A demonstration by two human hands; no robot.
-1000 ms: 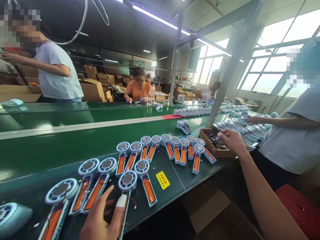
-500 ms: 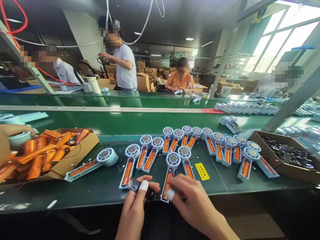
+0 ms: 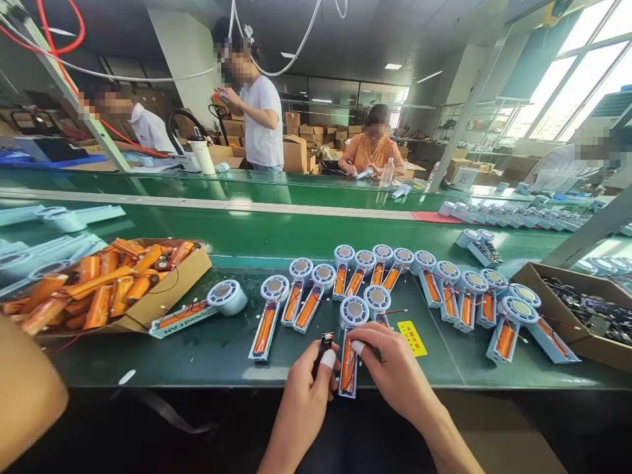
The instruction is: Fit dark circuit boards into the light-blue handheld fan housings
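Observation:
My left hand [image 3: 309, 388] is closed around a small dark circuit board [image 3: 324, 349] held upright at the bench's front edge. Just right of it lies a light blue fan unit [image 3: 354, 312], its open handle holding an orange battery with red wires. The fingertips of my right hand [image 3: 390, 362] are pinched over that handle's upper part; whatever is between them is too small to make out. A yellow label [image 3: 411, 338] lies beyond my right hand. Several similar fan units [image 3: 274, 288] surround the hands, and one lies on its side [image 3: 227, 297] farther left.
A cardboard box of orange batteries [image 3: 172, 289] stands left, a box of dark boards [image 3: 557, 316] right. Another person's arm [image 3: 29, 395] reaches in at lower left. Behind the green bench [image 3: 276, 230] are several people. A slanted metal post [image 3: 587, 227] rises at right.
My left hand has moved right and turned the board upright beside the fan unit. My right fingers have settled on the handle. The view has shifted, and the other person's hand has left the battery box.

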